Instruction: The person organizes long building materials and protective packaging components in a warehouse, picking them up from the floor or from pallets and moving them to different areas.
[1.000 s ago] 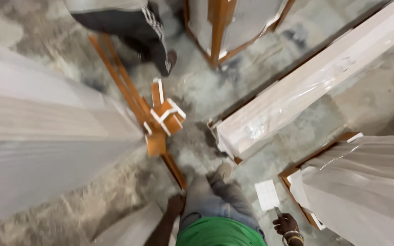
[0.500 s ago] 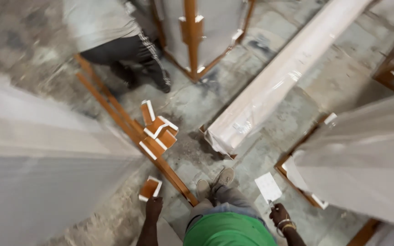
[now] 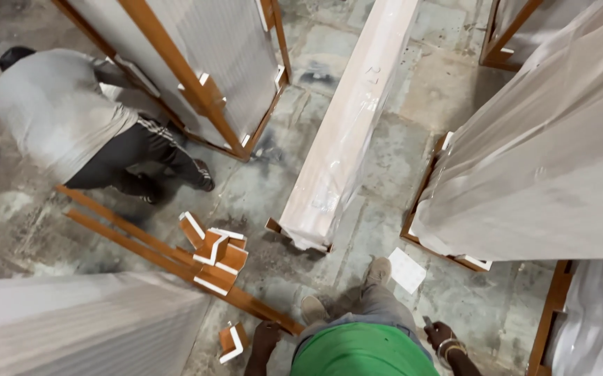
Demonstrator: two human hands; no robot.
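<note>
Since a moment ago, left hand (image 3: pixel 265 340) has drawn off the corner block (image 3: pixel 233 341), now lying loose on the floor just beside it; fingers curled, empty. Right hand (image 3: pixel 442 336): closure unclear. Block pile (image 3: pixel 214 254) unsorted.

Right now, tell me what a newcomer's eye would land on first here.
First, the long wrapped beam lying on the concrete floor up the middle, with big plastic-wrapped panels to its right. Next, a crouching person at upper left beside a wood-framed panel. Near the bottom, a pile of orange corner pieces lies on wooden rails, and the left hand is beside one more piece.
</note>
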